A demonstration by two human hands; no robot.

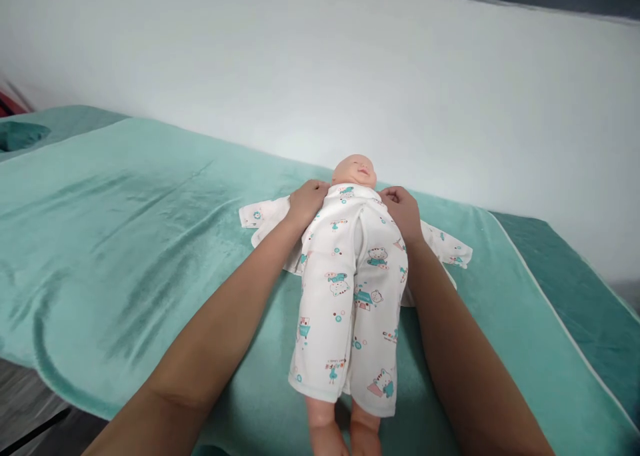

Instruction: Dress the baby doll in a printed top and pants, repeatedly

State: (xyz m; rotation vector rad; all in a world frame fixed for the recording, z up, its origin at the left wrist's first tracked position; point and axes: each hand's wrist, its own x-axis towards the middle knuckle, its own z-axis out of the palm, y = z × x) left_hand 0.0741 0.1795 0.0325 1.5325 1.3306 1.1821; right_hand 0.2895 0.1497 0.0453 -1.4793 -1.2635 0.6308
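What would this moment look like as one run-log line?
left hand: at top of printed pants | right hand: at top, opposite side | doll: face-up on green blanket

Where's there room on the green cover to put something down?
A wide bare patch of green cover lies left of the left arm. A smaller one lies between the right arm and the darker green strip. It's crowded around the doll: left hand, right hand, trousers and shirt sit close together.
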